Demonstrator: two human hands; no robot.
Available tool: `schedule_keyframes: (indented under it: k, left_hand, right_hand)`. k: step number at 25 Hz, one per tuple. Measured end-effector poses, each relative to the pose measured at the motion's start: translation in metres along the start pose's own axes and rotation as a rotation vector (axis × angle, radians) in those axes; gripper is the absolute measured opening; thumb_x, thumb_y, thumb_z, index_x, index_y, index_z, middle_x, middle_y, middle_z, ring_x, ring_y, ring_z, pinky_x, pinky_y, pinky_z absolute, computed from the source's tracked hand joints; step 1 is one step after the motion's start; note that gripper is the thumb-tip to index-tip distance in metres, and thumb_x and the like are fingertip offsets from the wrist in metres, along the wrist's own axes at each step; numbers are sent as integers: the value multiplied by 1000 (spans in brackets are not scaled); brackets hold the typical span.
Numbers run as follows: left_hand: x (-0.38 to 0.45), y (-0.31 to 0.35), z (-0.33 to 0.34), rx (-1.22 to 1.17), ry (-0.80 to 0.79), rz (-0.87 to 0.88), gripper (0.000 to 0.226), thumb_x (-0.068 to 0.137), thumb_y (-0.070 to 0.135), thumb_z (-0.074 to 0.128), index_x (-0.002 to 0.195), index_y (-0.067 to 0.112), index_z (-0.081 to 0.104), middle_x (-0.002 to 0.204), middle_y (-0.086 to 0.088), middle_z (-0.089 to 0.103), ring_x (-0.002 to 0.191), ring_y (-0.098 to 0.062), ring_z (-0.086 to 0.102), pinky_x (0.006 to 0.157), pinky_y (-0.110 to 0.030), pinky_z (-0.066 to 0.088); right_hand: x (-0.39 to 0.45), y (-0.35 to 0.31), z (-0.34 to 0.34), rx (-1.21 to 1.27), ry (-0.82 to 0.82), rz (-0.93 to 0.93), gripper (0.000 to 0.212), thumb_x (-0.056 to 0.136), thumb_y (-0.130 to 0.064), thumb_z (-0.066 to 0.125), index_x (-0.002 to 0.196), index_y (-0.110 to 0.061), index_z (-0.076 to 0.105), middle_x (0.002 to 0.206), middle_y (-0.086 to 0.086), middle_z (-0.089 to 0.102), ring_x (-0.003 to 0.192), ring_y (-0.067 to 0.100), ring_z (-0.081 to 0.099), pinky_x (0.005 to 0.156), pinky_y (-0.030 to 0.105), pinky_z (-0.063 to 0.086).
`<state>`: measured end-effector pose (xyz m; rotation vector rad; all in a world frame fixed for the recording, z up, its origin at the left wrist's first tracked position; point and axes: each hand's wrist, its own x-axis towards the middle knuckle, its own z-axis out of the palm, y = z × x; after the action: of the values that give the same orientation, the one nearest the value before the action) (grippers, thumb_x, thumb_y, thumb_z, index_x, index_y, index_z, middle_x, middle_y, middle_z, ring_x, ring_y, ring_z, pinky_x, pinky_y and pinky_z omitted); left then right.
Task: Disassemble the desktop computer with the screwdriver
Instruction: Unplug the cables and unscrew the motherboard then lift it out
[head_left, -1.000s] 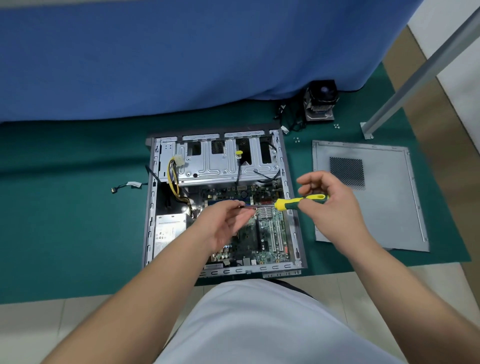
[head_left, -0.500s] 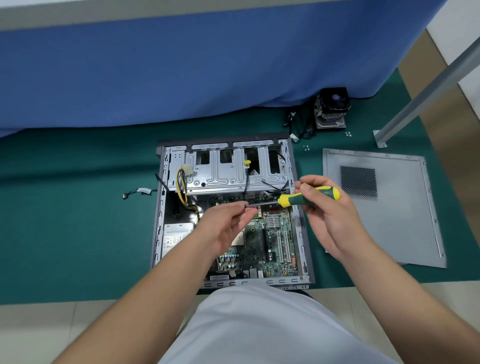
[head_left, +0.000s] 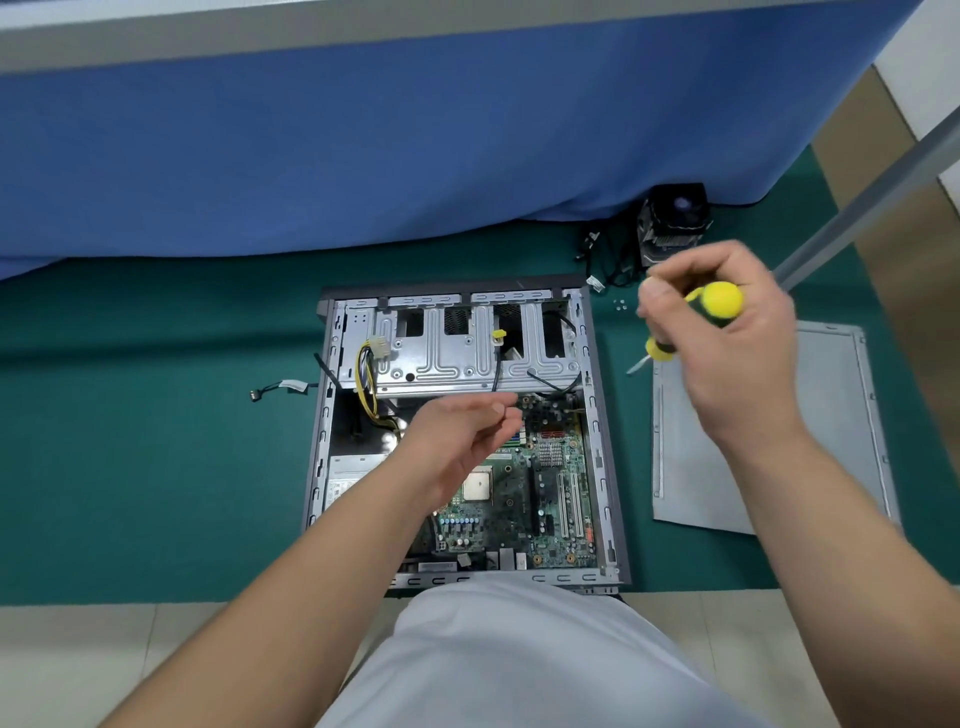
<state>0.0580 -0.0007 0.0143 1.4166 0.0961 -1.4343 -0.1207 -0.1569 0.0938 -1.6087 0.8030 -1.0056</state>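
The computer (head_left: 462, 431) lies open on its side on the green mat (head_left: 156, 441), right in front of you, with its motherboard (head_left: 524, 483) showing in the near half and the metal drive cage (head_left: 467, 343) across the far half. A bundle of yellow and black wires (head_left: 366, 379) hangs at the cage's left end, and the power supply (head_left: 348, 478) sits in the near left corner. Your left hand (head_left: 457, 441) hovers over the middle of the case, palm turned up, with thumb and forefinger tips pressed together; whether they pinch anything, I cannot tell. Your right hand (head_left: 727, 338) is raised to the right of the case, fingers curled around the yellow and green handle of the screwdriver (head_left: 691, 322), whose tip points down and to the left, clear of the case; it is blurred. Under that hand, the grey side panel (head_left: 831, 415) lies flat on the mat, just right of the case. Far behind it stands a cooler fan (head_left: 675, 218) with black cables beside it, against the blue cloth (head_left: 415, 130). A few small screws (head_left: 618, 305) lie near them. A loose cable (head_left: 280, 388) rests on the mat left of the case.
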Motion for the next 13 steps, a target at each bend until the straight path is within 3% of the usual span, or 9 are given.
schedule_keyframes:
  k: [2,4,6,13]
  left_hand:
    - [0,7,12,63,-65,36,19,99,-3,60,113,0,73,106,-18,77,98,-24,77,78,-22,60]
    - [2,12,23,118,-111,86,18,98,-3,62,114,0,71,104,-19,77,95,-26,77,78,-24,61]
    - [3,15,33,156,-126,121,17,96,-3,66,113,0,69,99,-20,78,89,-26,78,75,-25,61]
    - [8,18,43,336,-136,102,23,95,-7,66,116,2,65,94,-23,77,83,-27,77,74,-30,63]
  right_hand:
    - [2,7,8,-217,-173,7,12,89,-20,75,88,-31,69,83,-17,69,75,2,62,70,17,49]
    - [-2,21,17,-389,-411,106,11,89,-22,76,88,-31,70,83,-18,70,79,2,64,72,20,50]
    - [-7,36,22,-510,-546,129,8,89,-25,76,87,-32,70,84,-15,70,83,3,64,73,25,50]
    - [-10,66,16,-494,-653,202,8,89,-32,76,90,-38,72,87,-16,71,83,3,65,71,18,49]
